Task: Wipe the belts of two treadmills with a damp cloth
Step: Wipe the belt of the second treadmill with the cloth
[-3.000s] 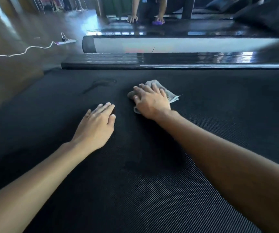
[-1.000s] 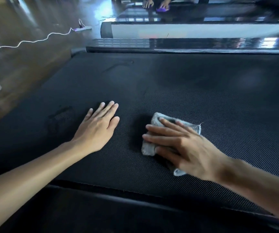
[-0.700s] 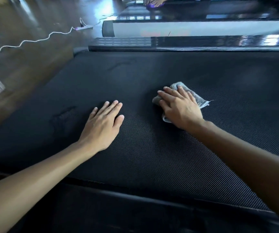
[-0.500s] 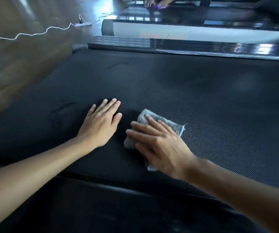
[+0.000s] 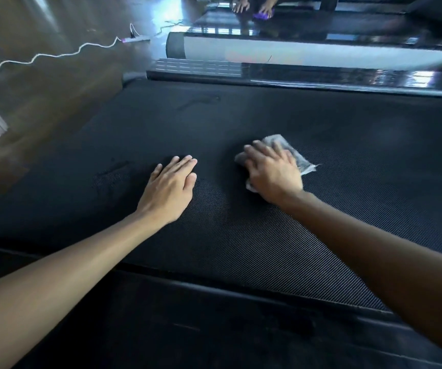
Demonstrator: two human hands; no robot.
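Right hand (image 5: pixel 273 174) presses the cloth (image 5: pixel 298 155) onto the belt (image 5: pixel 241 235), fingers straight and spread, cloth poking out past them. Left hand (image 5: pixel 169 190) lies flat, fingers together. The cloth has slid farther from the person than a moment ago.

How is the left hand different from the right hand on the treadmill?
The right hand presses a grey cloth onto the belt; the left hand rests on bare belt. The right hand looks blurred, the left hand sharp. The right hand's fingers are spread; the left hand's lie together. Both are palm down.
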